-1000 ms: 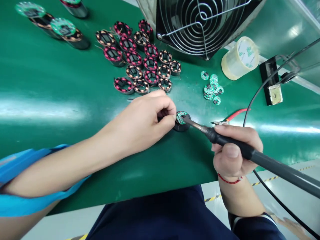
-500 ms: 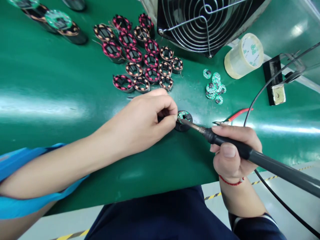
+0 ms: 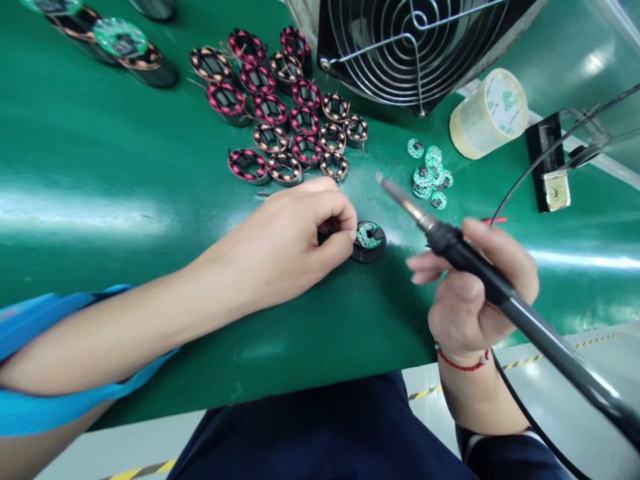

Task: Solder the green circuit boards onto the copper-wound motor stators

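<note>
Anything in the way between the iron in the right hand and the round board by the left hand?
Nothing visible stands between the soldering iron's tip and the round board; only the green tabletop shows there. The left hand's fingertips crowd the board's left edge, off that line.

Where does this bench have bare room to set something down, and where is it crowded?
The bench is bare between the board-topped cylinders, the wound rings and the left forearm, and between that forearm and the right hand, below the round board. It is crowded among the rings beside the fan and where small boards overlap.
</note>
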### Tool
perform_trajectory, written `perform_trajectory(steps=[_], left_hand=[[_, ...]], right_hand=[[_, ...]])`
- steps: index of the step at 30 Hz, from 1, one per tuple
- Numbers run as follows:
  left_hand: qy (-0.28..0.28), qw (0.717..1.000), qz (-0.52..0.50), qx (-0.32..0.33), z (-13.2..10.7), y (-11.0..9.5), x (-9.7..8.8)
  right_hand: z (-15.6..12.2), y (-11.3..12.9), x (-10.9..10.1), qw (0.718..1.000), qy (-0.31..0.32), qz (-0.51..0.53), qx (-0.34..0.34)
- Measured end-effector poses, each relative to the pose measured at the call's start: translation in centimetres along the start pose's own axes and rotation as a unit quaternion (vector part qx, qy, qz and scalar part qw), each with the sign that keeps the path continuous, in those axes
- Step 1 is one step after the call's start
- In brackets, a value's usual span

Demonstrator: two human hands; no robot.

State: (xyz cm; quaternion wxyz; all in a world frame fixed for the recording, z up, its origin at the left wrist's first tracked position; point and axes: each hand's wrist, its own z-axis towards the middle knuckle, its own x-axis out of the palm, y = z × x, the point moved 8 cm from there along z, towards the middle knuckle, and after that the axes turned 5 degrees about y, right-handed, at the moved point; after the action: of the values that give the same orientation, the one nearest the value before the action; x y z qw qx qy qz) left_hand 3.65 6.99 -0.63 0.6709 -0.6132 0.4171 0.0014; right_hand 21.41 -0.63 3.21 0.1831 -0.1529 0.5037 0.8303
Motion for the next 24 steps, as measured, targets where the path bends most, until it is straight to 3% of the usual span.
perform_trajectory(steps=[1,3,6,9,12,18,24], left_hand=[[-0.003,1.0,-0.001,0.002,0.0,0.0,0.0],[-0.006,1.0,-0.003,0.007,0.0,0.0,-0.1],[0.005,1.0,0.004,0.005,0.1,0.0,0.1],[0.009,1.0,0.014,-0.001,0.2,0.0,0.2],[0.004,1.0,0.002,-0.009,0.1,0.3,0.1],[0.015,1.0,-0.018,0.016,-0.2,1.0,0.1],[0.048,0.998,-0.003,0.032,-0.1,0.4,0.6]], right_hand=[[0.3,0.0,0.1,1.0,-0.013,0.029,-0.003],[1.0,-0.1,1.1,0.999,0.021,0.043,0.001],[1.4,-0.2,3.5,0.987,0.157,-0.042,-0.009],[1.3,-0.6,4.6,0.966,0.241,-0.094,-0.025],[1.5,-0.9,4.5,0.966,0.238,-0.09,-0.033],[1.3,-0.8,4.3,0.973,0.162,-0.155,-0.057],[0.9,-0.8,4.6,0.969,0.178,-0.162,-0.049]])
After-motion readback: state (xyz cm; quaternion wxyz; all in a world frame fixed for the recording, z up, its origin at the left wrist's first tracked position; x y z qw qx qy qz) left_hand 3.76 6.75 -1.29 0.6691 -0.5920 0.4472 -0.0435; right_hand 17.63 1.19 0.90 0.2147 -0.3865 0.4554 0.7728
